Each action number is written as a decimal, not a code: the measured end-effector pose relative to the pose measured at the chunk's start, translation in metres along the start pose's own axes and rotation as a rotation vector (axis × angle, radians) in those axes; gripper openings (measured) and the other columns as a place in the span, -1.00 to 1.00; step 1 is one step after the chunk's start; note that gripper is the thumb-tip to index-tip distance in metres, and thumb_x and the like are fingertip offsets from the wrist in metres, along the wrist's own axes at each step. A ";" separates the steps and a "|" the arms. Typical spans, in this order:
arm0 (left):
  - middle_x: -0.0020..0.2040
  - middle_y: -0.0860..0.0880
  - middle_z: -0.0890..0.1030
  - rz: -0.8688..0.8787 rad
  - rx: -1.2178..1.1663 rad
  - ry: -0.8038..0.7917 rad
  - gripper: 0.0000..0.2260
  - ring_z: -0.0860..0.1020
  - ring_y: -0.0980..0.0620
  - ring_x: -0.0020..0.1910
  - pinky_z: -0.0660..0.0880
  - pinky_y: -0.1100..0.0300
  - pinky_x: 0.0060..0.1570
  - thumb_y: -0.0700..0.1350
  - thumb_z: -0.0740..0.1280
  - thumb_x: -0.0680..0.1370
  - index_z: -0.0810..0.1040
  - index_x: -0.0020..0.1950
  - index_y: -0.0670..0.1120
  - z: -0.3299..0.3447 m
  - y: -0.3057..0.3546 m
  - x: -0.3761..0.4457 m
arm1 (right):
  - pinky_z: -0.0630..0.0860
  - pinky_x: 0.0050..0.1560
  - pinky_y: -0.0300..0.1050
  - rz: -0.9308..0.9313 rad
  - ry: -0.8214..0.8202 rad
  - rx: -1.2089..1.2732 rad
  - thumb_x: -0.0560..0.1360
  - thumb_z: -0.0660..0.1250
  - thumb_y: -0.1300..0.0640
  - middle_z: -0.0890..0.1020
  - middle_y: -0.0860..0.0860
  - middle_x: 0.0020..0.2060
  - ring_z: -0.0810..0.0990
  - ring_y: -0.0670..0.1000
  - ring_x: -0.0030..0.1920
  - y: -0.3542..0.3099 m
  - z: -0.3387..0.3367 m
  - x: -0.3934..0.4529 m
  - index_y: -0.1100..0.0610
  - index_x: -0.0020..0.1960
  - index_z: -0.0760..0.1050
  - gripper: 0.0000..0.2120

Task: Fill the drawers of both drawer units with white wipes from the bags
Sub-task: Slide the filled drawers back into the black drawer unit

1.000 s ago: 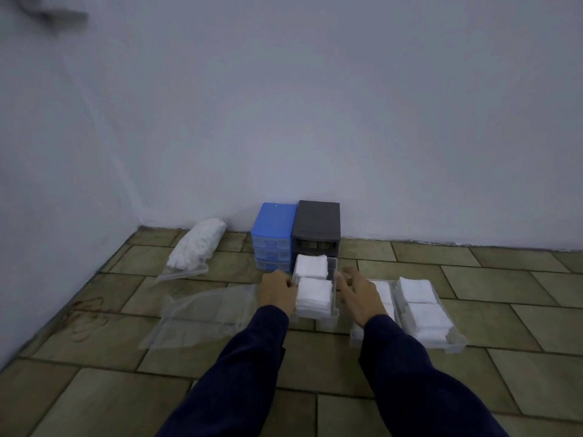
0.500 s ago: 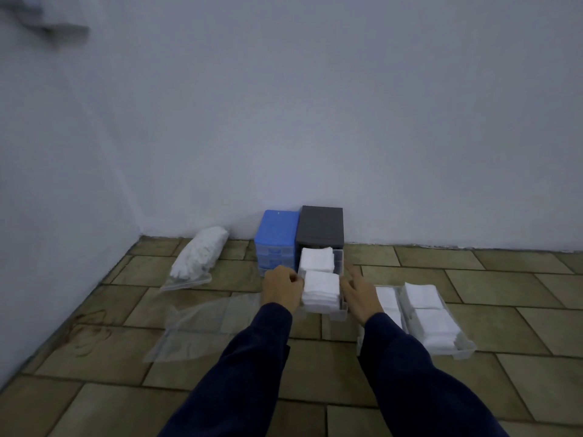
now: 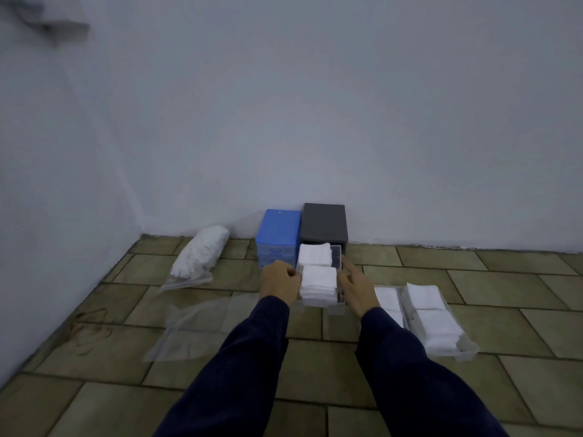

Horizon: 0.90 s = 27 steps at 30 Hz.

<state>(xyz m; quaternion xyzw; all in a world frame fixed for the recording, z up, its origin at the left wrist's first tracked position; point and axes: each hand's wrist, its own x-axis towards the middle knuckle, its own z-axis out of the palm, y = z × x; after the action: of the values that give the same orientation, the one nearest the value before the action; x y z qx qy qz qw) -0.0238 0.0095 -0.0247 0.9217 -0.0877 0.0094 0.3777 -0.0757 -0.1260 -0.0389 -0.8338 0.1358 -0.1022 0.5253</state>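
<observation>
A blue drawer unit [image 3: 278, 234] and a dark grey drawer unit [image 3: 324, 223] stand side by side against the wall. A clear drawer [image 3: 338, 305] packed with two stacks of white wipes [image 3: 318, 279] sits with its far end in the grey unit's opening. My left hand [image 3: 280, 282] grips the drawer's left side and my right hand [image 3: 356, 287] holds its right side. Two more clear drawers full of wipes [image 3: 430, 320] lie on the floor to the right. A full bag of wipes [image 3: 200, 254] lies to the left.
An empty clear plastic bag [image 3: 195, 326] lies flat on the tiled floor at my left. White walls meet in a corner at the far left. Olive floor tiles [image 3: 492, 279] stretch to the right of the units.
Both hands have pushed the filled drawer away from me, toward the grey unit; its far end now sits in the unit's opening.
</observation>
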 end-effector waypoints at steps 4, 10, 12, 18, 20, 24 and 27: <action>-0.40 0.06 0.46 0.003 -0.025 0.005 -0.84 0.39 0.19 -0.39 0.32 0.37 -0.31 -0.26 0.28 0.53 0.65 -0.15 -0.23 0.000 0.000 0.001 | 0.34 0.04 -0.23 -0.018 0.022 -0.007 0.63 0.07 0.19 0.52 0.13 0.18 0.45 0.00 0.05 0.001 -0.001 0.002 0.11 0.46 0.22 -0.61; -0.30 -0.04 0.53 0.030 0.019 -0.001 -0.84 0.35 0.23 -0.44 0.32 0.36 -0.32 -0.25 0.28 0.53 0.60 -0.21 -0.12 0.001 0.001 -0.001 | 0.37 0.02 -0.20 -0.004 0.054 0.015 0.63 0.07 0.20 0.53 0.12 0.17 0.43 -0.03 0.02 0.007 0.001 0.000 0.17 0.40 0.30 -0.65; -0.27 -0.04 0.54 0.030 -0.003 0.006 -0.85 0.40 0.20 -0.40 0.35 0.35 -0.28 -0.23 0.29 0.53 0.65 -0.14 -0.19 0.002 0.001 -0.002 | 0.34 0.03 -0.24 -0.013 0.069 0.044 0.63 0.07 0.21 0.49 0.03 0.12 0.42 -0.06 0.04 0.007 0.001 -0.001 0.18 0.41 0.29 -0.64; -0.05 -0.14 0.66 0.040 -0.049 0.018 -0.83 0.48 0.13 -0.19 0.36 0.37 -0.18 -0.21 0.30 0.54 0.64 0.01 -0.25 0.001 0.004 -0.006 | 0.46 0.14 -0.01 0.022 0.067 0.091 0.62 0.09 0.17 0.51 0.19 0.20 0.49 0.15 0.18 0.011 0.000 0.003 0.20 0.42 0.27 -0.62; -0.03 -0.15 0.66 0.034 -0.050 0.007 -0.83 0.47 0.13 -0.19 0.36 0.37 -0.17 -0.20 0.30 0.55 0.64 0.02 -0.25 0.000 0.005 -0.006 | 0.47 0.18 0.06 0.029 0.061 0.092 0.62 0.10 0.15 0.51 0.20 0.21 0.49 0.17 0.19 0.012 0.000 0.004 0.19 0.42 0.28 -0.62; 0.00 -0.15 0.65 0.025 -0.054 -0.008 -0.83 0.46 0.13 -0.16 0.36 0.37 -0.16 -0.21 0.31 0.55 0.63 0.04 -0.25 0.001 0.006 -0.006 | 0.47 0.20 0.10 0.042 0.064 0.070 0.62 0.10 0.14 0.53 0.21 0.19 0.51 0.17 0.16 0.013 0.000 0.008 0.18 0.41 0.29 -0.62; 0.00 -0.15 0.65 0.023 -0.057 -0.016 -0.83 0.47 0.14 -0.18 0.37 0.37 -0.16 -0.21 0.30 0.54 0.63 0.03 -0.25 0.002 0.007 -0.004 | 0.49 0.16 0.08 0.047 0.089 0.076 0.62 0.10 0.13 0.56 0.19 0.15 0.53 0.14 0.10 0.013 0.001 0.011 0.18 0.38 0.34 -0.65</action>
<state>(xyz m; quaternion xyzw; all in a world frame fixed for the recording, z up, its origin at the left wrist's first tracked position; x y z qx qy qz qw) -0.0294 0.0041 -0.0216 0.9095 -0.1014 0.0037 0.4030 -0.0664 -0.1342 -0.0511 -0.8045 0.1745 -0.1319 0.5522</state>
